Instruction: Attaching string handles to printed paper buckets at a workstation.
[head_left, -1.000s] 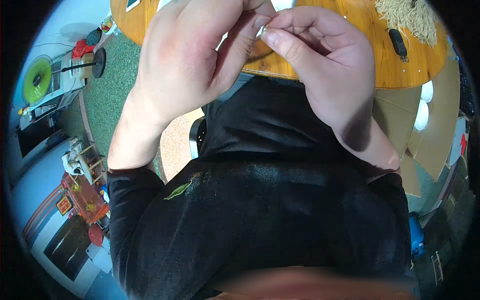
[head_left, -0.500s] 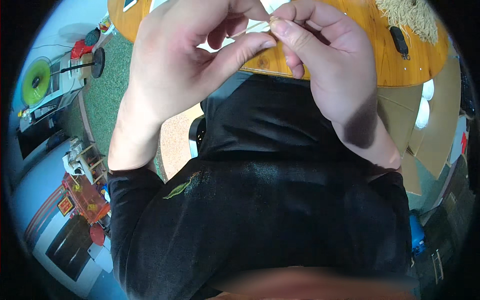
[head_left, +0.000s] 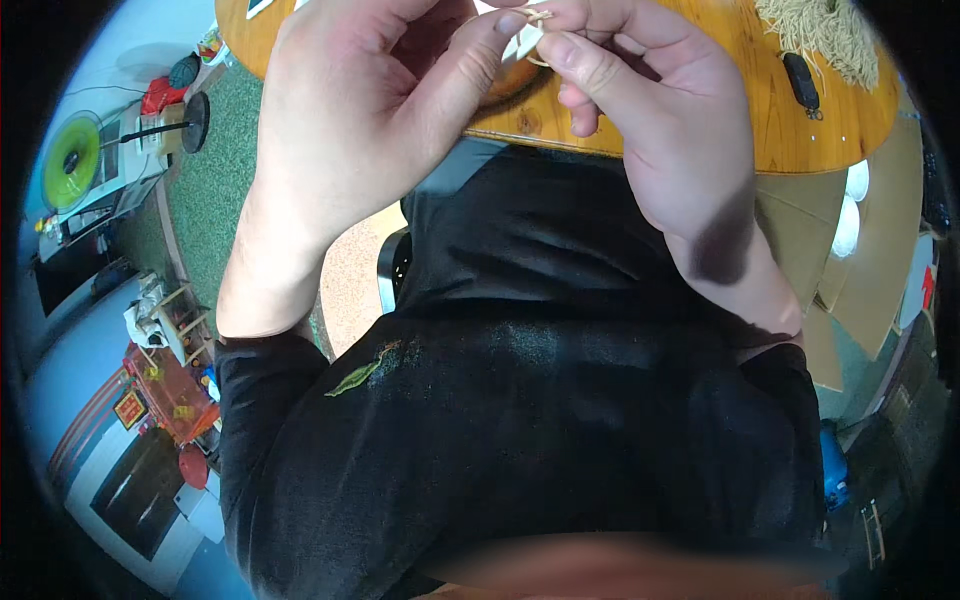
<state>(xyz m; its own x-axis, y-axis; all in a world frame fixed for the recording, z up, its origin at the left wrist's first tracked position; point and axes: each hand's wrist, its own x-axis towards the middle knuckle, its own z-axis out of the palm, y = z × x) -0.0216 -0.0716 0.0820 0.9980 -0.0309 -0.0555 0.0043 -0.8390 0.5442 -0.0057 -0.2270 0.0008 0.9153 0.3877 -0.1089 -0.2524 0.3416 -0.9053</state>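
Both my hands are raised close together over the near edge of a wooden table. Between their fingertips is a thin beige cord, bent into a small loop. My left hand pinches the cord with thumb and forefinger; its other fingers curl in shadow behind. My right hand grips the cord between thumb and forefinger, the remaining fingers folded. Something white shows behind the loop on the table, too covered to name.
A bundle of beige cords lies at the table's far right. Near it is a black key fob. Flattened cardboard leans at the right. A green-bladed fan stands on the left, beyond the green floor.
The left thumb has moved up and closer to the right fingertips. The cord, nearly straight between the hands before, now forms a small loop. My right hand has barely shifted.
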